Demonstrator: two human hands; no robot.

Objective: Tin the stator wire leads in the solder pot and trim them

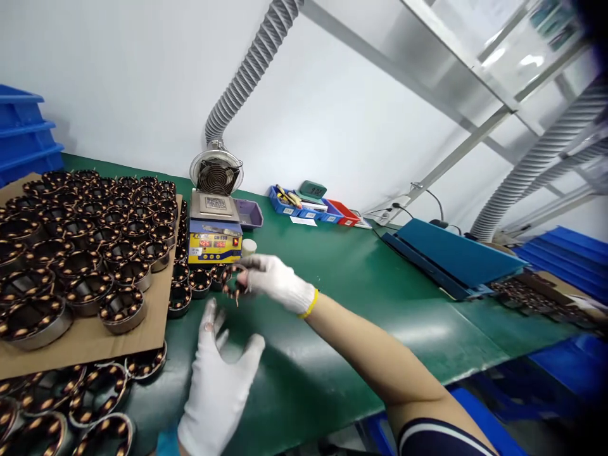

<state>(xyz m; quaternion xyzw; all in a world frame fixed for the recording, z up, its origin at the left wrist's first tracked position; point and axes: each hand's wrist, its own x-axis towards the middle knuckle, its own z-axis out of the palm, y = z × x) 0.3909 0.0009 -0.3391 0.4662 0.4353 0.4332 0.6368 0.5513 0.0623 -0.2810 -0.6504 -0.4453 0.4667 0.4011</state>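
Note:
My right hand [275, 280], in a white glove with a yellow cuff, is closed on a round copper-wound stator [234, 281] and holds it just above the green mat, in front of the yellow soldering station [215, 240]. My left hand [219, 380], also gloved, hovers open with spread fingers over the mat, below and left of the stator. Several similar stators [190, 288] sit in a row on the mat beside the held one. A cardboard sheet [95, 339] to the left carries several more stators [85, 240].
A small fan [216, 171] under a grey flexible duct [247, 76] stands behind the station. Small blue and red bins [313, 209] line the back. A blue folder [451, 256] lies at right. Blue crates [23, 133] stack at far left. More stators [71, 405] lie at the lower left.

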